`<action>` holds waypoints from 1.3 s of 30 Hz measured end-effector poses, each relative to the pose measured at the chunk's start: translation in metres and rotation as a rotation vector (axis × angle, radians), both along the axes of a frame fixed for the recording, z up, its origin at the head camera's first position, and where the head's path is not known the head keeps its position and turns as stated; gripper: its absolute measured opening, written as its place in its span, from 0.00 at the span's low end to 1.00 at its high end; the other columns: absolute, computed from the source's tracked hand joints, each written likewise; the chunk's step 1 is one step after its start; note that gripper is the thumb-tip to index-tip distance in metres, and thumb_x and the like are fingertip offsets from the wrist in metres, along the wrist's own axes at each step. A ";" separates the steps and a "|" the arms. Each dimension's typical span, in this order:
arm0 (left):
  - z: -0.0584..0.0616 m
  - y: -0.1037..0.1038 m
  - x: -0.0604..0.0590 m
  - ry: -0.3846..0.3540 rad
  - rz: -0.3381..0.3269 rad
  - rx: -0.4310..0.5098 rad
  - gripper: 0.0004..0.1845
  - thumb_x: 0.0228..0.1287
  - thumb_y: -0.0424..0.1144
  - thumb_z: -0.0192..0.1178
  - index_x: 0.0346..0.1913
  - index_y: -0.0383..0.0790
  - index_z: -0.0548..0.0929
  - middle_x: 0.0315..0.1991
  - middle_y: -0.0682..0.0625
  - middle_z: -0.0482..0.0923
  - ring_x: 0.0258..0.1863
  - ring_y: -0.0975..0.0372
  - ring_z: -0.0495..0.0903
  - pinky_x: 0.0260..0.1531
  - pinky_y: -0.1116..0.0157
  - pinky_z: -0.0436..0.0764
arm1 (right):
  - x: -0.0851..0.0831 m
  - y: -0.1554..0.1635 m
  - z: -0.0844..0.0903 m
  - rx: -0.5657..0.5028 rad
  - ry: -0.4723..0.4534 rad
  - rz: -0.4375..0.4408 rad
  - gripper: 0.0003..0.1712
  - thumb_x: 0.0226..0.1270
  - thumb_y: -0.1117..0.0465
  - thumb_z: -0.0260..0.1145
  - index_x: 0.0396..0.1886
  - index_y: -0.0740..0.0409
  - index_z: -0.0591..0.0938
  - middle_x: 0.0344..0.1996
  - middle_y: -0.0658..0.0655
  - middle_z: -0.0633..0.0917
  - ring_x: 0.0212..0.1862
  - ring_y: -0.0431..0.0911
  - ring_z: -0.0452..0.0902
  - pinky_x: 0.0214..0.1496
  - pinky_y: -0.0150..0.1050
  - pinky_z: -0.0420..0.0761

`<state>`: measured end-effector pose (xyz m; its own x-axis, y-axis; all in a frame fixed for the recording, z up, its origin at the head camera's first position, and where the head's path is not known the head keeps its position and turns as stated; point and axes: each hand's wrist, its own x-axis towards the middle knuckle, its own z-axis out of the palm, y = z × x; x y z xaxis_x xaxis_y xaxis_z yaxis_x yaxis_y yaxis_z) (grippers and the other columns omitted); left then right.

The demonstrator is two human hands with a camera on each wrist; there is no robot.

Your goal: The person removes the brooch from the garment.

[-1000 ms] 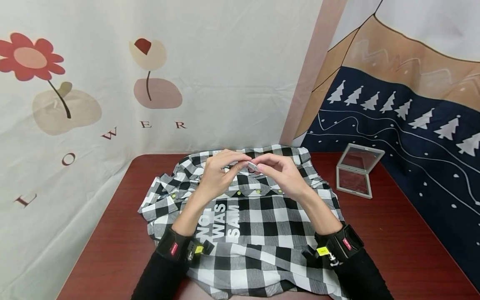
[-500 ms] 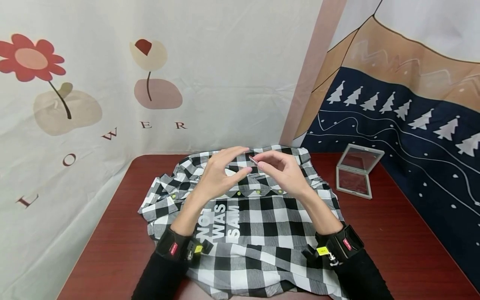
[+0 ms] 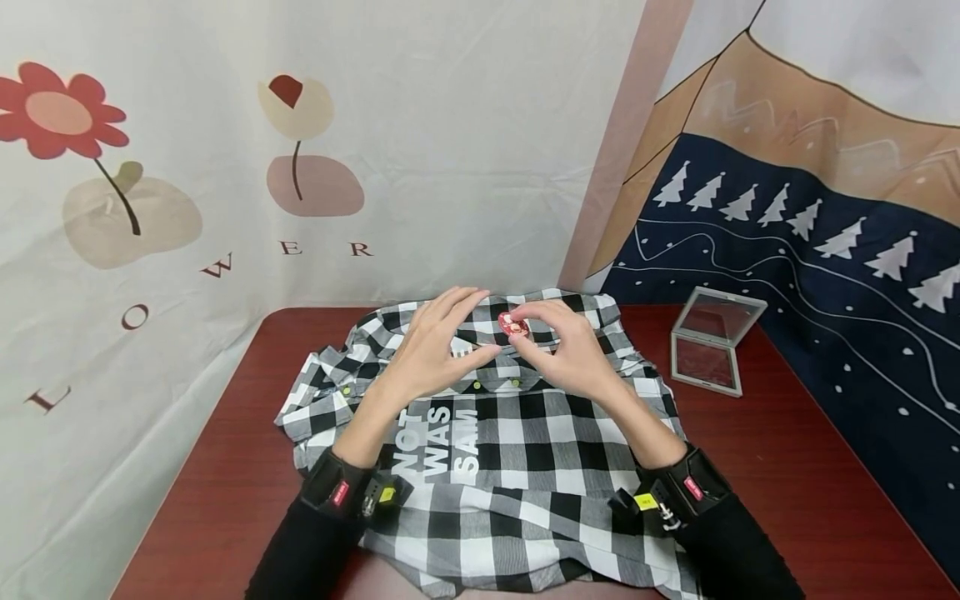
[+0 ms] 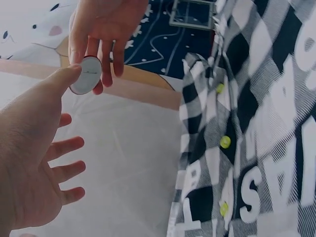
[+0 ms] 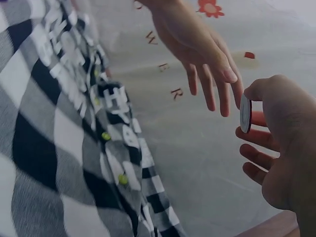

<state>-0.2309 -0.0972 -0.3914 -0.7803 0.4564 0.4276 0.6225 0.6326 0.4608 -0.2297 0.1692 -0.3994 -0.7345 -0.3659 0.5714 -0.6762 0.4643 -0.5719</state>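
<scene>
My right hand (image 3: 570,350) pinches a round badge (image 3: 513,325) between thumb and fingers, above the far part of a black-and-white checked shirt (image 3: 555,425). The badge has a red patterned front in the head view. Its pale back (image 4: 88,76) with a small mark shows in the left wrist view. Facing it, my left hand (image 3: 431,346) has its fingers spread and holds nothing. The left thumb (image 4: 69,79) overlaps the badge's edge in the left wrist view, but stands apart from it in the head view. White lettering and yellow-green buttons (image 5: 122,178) mark the shirt.
The shirt covers much of the dark red table (image 3: 810,500). At the table's back right lies an opened square case (image 3: 705,337) with a pale frame and see-through panels. Printed cloth backdrops (image 3: 450,167) hang behind the table and along its right side.
One second ago both hands held the badge between them. My left hand has let go and drawn slightly away to the left. The badge has turned so its red front shows.
</scene>
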 end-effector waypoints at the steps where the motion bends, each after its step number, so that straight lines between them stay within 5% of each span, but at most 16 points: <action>1: -0.001 -0.001 0.000 -0.009 0.004 -0.017 0.45 0.77 0.61 0.71 0.89 0.50 0.69 0.86 0.43 0.70 0.89 0.44 0.65 0.88 0.32 0.60 | 0.000 0.001 -0.001 0.013 0.011 -0.002 0.19 0.75 0.60 0.78 0.62 0.53 0.92 0.63 0.57 0.92 0.67 0.53 0.85 0.71 0.59 0.84; 16: -0.017 0.005 -0.004 -0.040 0.000 -0.185 0.46 0.78 0.66 0.67 0.91 0.55 0.64 0.90 0.47 0.64 0.91 0.44 0.60 0.91 0.34 0.56 | 0.001 0.021 -0.020 0.130 0.077 -0.014 0.20 0.74 0.59 0.80 0.62 0.56 0.92 0.63 0.59 0.92 0.66 0.56 0.85 0.69 0.59 0.84; 39: -0.029 0.064 -0.008 -0.049 -0.127 -0.282 0.44 0.80 0.67 0.64 0.90 0.54 0.67 0.89 0.46 0.66 0.88 0.44 0.66 0.88 0.36 0.63 | 0.013 0.095 -0.044 0.222 0.023 -0.173 0.20 0.72 0.62 0.81 0.61 0.60 0.91 0.61 0.63 0.92 0.63 0.58 0.85 0.64 0.61 0.86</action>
